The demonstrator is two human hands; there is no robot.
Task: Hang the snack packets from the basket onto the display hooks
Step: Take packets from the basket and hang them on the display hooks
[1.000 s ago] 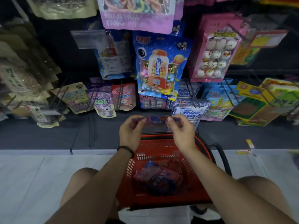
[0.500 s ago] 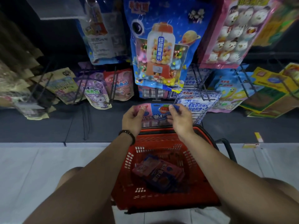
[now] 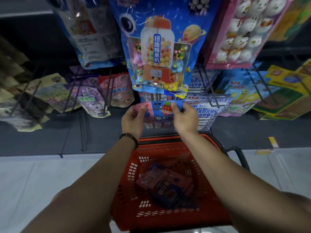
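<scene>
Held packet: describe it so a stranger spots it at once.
Find the big blue gumball bag hanging centrally. Just below it, above the red basket, left hand and right hand pinch the packet at its top. Unlike the white packets beside it, it shows pink, blue and a strawberry.

Red basket (image 3: 134,174), pink/blue pkt (image 3: 157,109)

"扭趣糖果机" on blue candy bag (image 3: 158,47)

A red basket (image 3: 131,174) stands on the pale tiled floor (image 3: 30,179), near the front edge of the dark shelf base (image 3: 50,140). Several snack packets (image 3: 165,185) lie piled on the basket's bottom.
</scene>
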